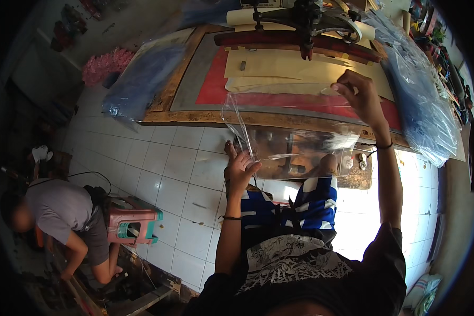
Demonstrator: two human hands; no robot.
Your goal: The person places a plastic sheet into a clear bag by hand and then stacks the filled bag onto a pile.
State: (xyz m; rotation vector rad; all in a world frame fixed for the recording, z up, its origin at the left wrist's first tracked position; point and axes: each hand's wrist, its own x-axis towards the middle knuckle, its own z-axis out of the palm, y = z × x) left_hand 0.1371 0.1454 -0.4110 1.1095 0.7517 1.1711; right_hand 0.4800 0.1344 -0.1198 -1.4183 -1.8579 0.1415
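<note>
A clear plastic sheet (295,150) hangs in front of me, stretched over the near edge of a wood-framed worktable (195,117). High on the right, my right hand (357,97) is closed in a pinch on the sheet's upper edge. Lower down, my left hand (240,171) grips its left side between thumb and fingers. Through the sheet I can see the table edge and my legs. Behind it on the table lie a red sheet (211,87) and yellowish paper (279,66).
A dark metal mechanism with a long red bar (279,38) spans the table's far side. Plastic sheets are piled at the table's left (145,84) and right (424,100). At lower left, another person (71,210) bends beside a pink and green stool (129,224).
</note>
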